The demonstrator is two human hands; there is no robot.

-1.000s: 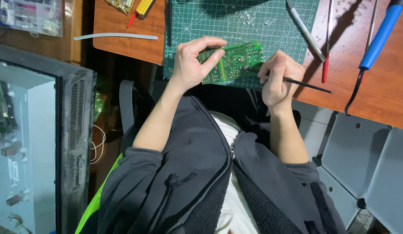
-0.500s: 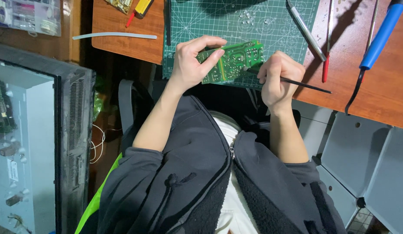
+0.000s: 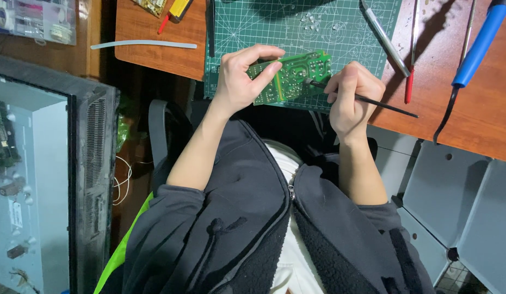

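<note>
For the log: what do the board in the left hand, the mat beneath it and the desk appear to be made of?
Circuit board: looks like rigid laminate with a glossy green coating, pale traces and solder spots showing. Cutting mat: probably soft plastic or rubber, matte dark green, printed with a white grid. Desk: wood or wood-look laminate, reddish brown with visible grain; which of the two cannot be told.

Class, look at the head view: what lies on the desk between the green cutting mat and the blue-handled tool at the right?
Between the green cutting mat and the blue-handled tool, the head view shows a red-handled tool on the wooden desk.
</note>
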